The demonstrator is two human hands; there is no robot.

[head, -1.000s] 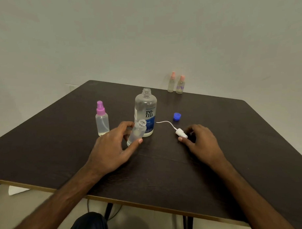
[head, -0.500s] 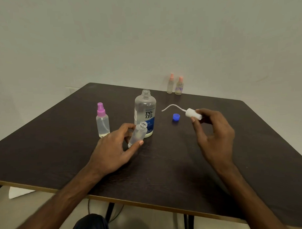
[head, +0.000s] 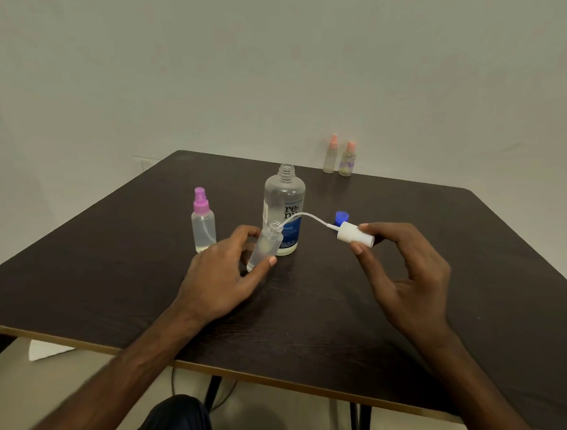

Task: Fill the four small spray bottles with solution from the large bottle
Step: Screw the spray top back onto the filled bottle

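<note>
The desk (head: 407,307) has a dark brown wood-grain top with a pale edge band along the near side. The left hand (head: 220,281) has its grip closed on a small open bottle (head: 265,247) of clear, slightly frosted plastic, cylindrical, tilted to the right with its base at the desk surface. The right hand (head: 406,275) pinches a white plastic spray head (head: 355,235) between thumb and fingertips, held above the desk; its thin white tube (head: 308,215) curves left, the tip at the mouth of the open bottle. Directly behind stands the large bottle (head: 284,208), clear, round-shouldered, with a threaded open neck and a blue-and-white label reading "re-nu" and "fresh"; the smaller print is not legible. Its blue cap (head: 341,217) lies on the desk just right of it. A small bottle with a pink spray top (head: 203,221) stands upright to the left. Two small bottles with orange tops (head: 339,158) stand side by side at the far desk edge, against the plain wall.
</note>
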